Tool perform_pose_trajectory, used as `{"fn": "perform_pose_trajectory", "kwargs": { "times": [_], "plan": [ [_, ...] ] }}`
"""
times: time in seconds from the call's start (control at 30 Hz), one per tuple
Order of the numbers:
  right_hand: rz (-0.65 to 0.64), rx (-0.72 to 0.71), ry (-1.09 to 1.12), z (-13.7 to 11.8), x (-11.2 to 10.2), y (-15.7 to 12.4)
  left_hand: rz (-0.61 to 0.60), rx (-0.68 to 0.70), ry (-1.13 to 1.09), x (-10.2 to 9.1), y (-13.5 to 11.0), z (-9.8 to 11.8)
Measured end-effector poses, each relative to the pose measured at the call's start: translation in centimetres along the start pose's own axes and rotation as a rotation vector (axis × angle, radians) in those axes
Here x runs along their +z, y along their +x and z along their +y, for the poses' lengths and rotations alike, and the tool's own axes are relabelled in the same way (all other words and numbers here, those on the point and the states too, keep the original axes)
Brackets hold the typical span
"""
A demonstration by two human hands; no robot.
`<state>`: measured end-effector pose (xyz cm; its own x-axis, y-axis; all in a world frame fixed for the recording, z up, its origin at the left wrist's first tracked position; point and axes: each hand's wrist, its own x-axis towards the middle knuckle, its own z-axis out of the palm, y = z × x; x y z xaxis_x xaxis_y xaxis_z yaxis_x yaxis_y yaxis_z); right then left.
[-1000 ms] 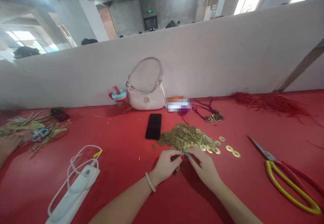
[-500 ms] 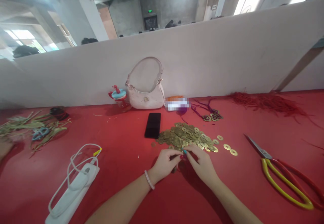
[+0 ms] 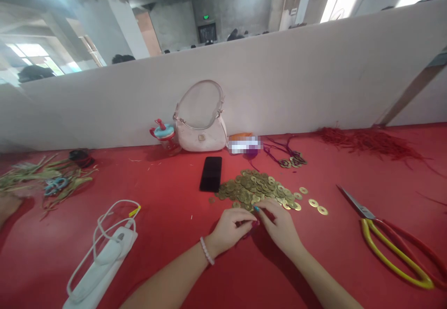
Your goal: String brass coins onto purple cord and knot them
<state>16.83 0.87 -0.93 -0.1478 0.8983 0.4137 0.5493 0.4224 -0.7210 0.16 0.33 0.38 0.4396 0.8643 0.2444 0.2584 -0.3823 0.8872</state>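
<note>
My left hand (image 3: 228, 229), with a pale bead bracelet at the wrist, is closed in a pinch, thumb against fingers. A small dark purplish bit, perhaps cord, shows beneath its fingertips; the fingers hide the rest. My right hand (image 3: 281, 225) is also closed, thumb and fingers pinched at the left fingertips, and what it holds is hidden. Both hands are at the near edge of a pile of brass coins with holes (image 3: 249, 188). Behind the pile lie several coins strung on dark purple cord (image 3: 293, 161) and a purple ball of thread (image 3: 252, 150).
On the red table (image 3: 167, 234) are a black phone (image 3: 211, 174), large scissors (image 3: 384, 239), a white power strip (image 3: 104, 267), a handbag (image 3: 202, 134), a lidded cup (image 3: 165, 136), red strands (image 3: 370, 143) and dry leaf strips (image 3: 52, 176). Another person's hand (image 3: 9, 206) shows at the left edge.
My left hand has shifted slightly right, its fingertips now lower beside the right thumb. The coin-like piece that hung below it no longer shows clearly.
</note>
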Motion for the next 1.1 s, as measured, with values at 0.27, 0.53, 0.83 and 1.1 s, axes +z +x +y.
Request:
{"fn": "perform_pose_trajectory", "kwargs": {
  "times": [0.27, 0.53, 0.83, 1.1],
  "plan": [
    [-0.004, -0.024, -0.018, 0.4, 0.5, 0.0, 0.075, -0.055, -0.017, 0.1, 0.1, -0.3],
    [0.113, -0.112, -0.055, -1.1, -0.6, -1.0, 0.185, -0.121, -0.065, 0.4, 0.2, -0.6],
    [-0.045, -0.238, -0.158, -1.3, -0.5, -1.0, 0.197, -0.1, -0.076, 0.3, 0.3, -0.6],
    [-0.023, -0.205, -0.171, -0.9, -0.4, -0.8, 0.189, -0.112, -0.104, 0.4, 0.2, -0.8]
  ]
}}
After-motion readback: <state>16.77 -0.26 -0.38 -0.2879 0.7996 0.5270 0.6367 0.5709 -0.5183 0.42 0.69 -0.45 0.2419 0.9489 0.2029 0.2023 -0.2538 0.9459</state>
